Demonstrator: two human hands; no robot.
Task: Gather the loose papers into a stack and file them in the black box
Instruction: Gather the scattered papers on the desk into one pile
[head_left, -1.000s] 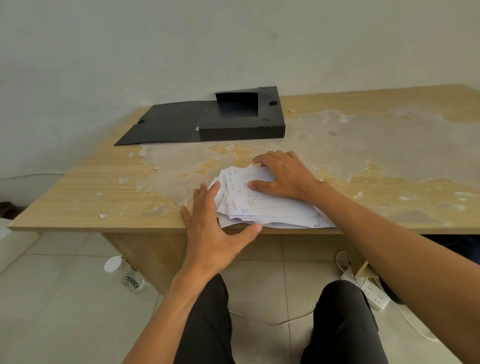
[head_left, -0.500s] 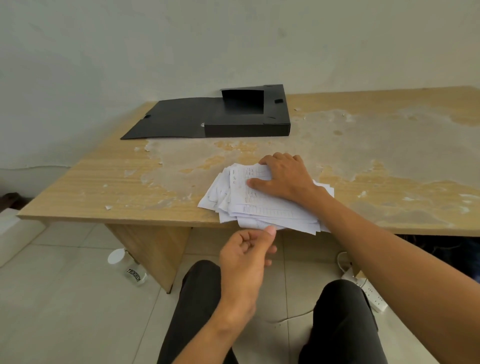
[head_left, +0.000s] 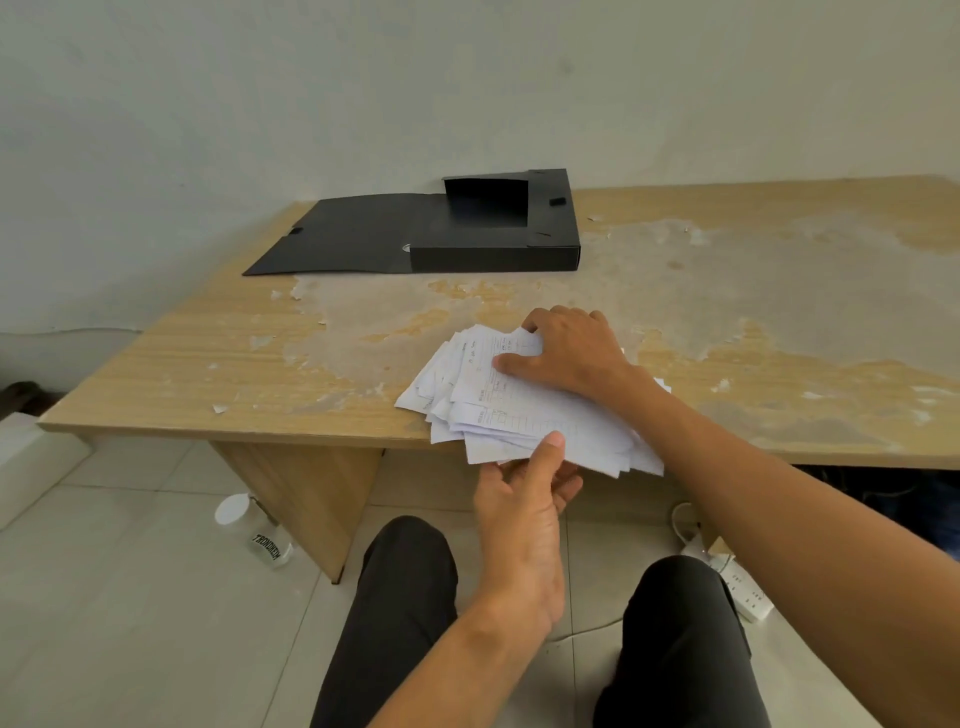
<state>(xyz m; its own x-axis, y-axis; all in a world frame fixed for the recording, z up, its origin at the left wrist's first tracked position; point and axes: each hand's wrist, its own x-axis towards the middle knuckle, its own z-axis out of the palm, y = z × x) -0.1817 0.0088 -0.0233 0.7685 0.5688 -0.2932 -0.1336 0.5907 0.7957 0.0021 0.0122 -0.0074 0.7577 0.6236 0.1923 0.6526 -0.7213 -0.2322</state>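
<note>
Two hands on one ragged pile of papers (head_left: 511, 410) overhanging the table (head_left: 208, 364) edge. Right hand (head_left: 571, 351) lay flat on top; left hand (head_left: 524, 499) pinched the overhang, thumb above. Box (head_left: 493, 254) stood open behind. Advised: grip firmly, square edges before lifting.

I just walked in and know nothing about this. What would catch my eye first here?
Probably the fanned pile of white papers hanging over the near edge of the worn wooden table: the right hand presses on top, the left hand pinches its overhanging edge from below. Farther back, an open black box lies near the wall.
</note>
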